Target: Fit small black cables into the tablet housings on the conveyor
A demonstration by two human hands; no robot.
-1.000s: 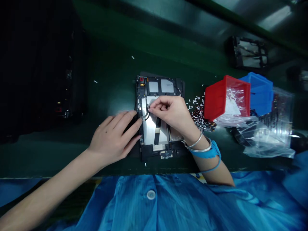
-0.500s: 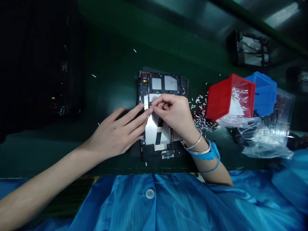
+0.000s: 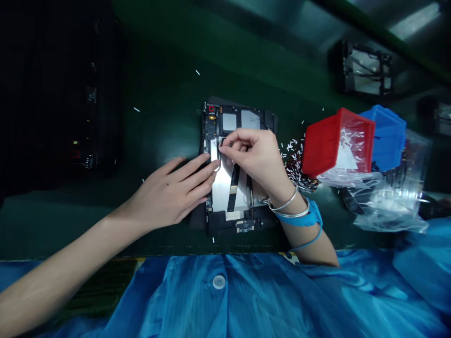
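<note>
Head cam: we have an opened device (image 3: pixel 225 183) lying flat on the dark green bench (image 3: pixel 162 112), mid-view, w/ a dark sheet showing past its edges. Our R hand (image 3: pixel 255 152) comes over it from the right, thumb & index pinched narrow on a thin black cable (image 3: pixel 218 131) near the device's L side; the contact spot's tiny. Our L hand (image 3: pixel 172 195) is palm down, fingers stretched & slightly spread, tips over the device's L edge, right by the cable; can't tell whether they press. Nearer us, a flat black ribbon (image 3: pixel 233 190) slants over the silvery plate, w/ a small board (image 3: pixel 245 226) at the near end. R wrist has silver bangles (image 3: pixel 293 214) + a blue strap (image 3: pixel 314 217). To the right, loose white bits (image 3: pixel 299 174) heap up beside a red bin (image 3: pixel 320 148), w/ a blue bin (image 3: pixel 391 141) next to it & clear plastic bags (image 3: pixel 391 206) nearer us. Farther off, upper R, we spot another device (image 3: pixel 366 70). Our blue top (image 3: pixel 183 291), white button (image 3: pixel 219 282) & all, fills the bottom.
</note>
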